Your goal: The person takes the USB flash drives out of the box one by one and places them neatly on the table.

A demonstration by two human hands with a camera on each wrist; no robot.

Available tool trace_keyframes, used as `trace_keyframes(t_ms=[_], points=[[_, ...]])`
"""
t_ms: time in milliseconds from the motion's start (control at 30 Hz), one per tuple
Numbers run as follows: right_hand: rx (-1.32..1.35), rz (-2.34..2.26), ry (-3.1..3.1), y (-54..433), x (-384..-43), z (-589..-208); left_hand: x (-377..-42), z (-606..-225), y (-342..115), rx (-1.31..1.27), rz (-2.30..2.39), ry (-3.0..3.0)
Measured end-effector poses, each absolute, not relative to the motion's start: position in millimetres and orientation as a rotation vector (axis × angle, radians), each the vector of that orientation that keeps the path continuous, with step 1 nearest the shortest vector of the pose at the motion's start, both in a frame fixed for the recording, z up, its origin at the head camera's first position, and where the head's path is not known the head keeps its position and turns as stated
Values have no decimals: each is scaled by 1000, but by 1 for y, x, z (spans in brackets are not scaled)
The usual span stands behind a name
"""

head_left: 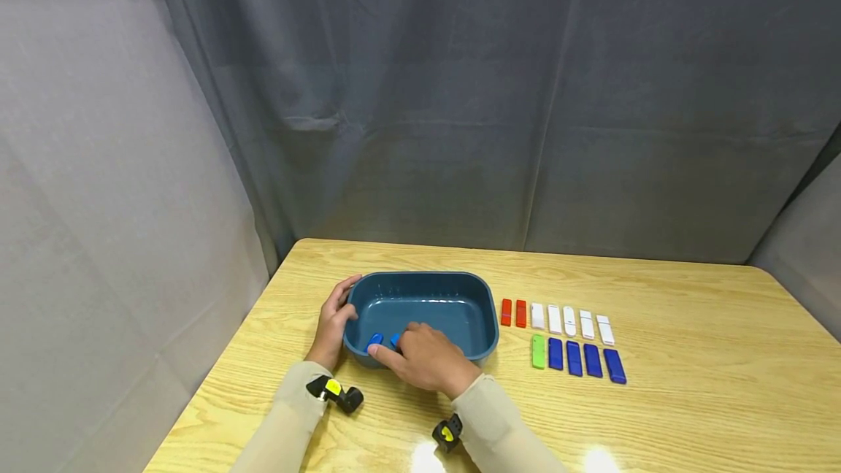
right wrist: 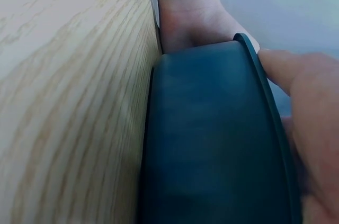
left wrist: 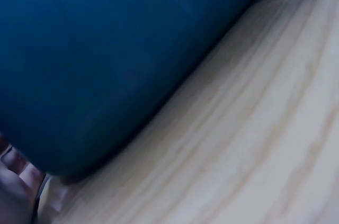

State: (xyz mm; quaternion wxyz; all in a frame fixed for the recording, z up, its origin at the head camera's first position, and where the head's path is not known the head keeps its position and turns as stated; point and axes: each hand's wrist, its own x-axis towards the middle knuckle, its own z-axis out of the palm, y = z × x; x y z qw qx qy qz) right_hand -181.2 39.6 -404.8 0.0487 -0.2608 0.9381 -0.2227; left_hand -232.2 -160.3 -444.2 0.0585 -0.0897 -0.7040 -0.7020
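Note:
A dark teal plastic basin (head_left: 420,310) stands on the table, its outer wall (left wrist: 116,49) filling much of the left wrist view. My left hand (head_left: 333,323) grips its left end, thumb over the rim and fingers along the outside. My right hand (head_left: 427,356) reaches over the near rim into the basin, with its thumb stretched left along that rim. Inside, one blue USB stick (head_left: 374,341) lies by the thumb tip. Another blue USB stick (head_left: 396,340) shows beside the bent fingers, partly hidden; I cannot tell if they pinch it.
Right of the basin, USB sticks lie in two rows. The back row has two red sticks (head_left: 521,314) and several white sticks (head_left: 569,320). In front are one green stick (head_left: 538,352) and several blue sticks (head_left: 593,360). A grey curtain (head_left: 420,130) hangs behind the wooden table (head_left: 709,356).

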Motion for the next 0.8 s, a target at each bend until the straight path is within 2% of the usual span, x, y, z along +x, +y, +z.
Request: trace_keyframes(t_ms=[267,567,800], points=[[-823,-704,2845,41,-182,-404,-233,-444,-160,-278,-2120,-2136],[-1022,-1117,2884,50,-191,-402,-243,-458,-163,-242,-2116,-2129],[-894,-1318,2887,60,-193,-395,-251,-472,-162,-244,-2076,-2103]])
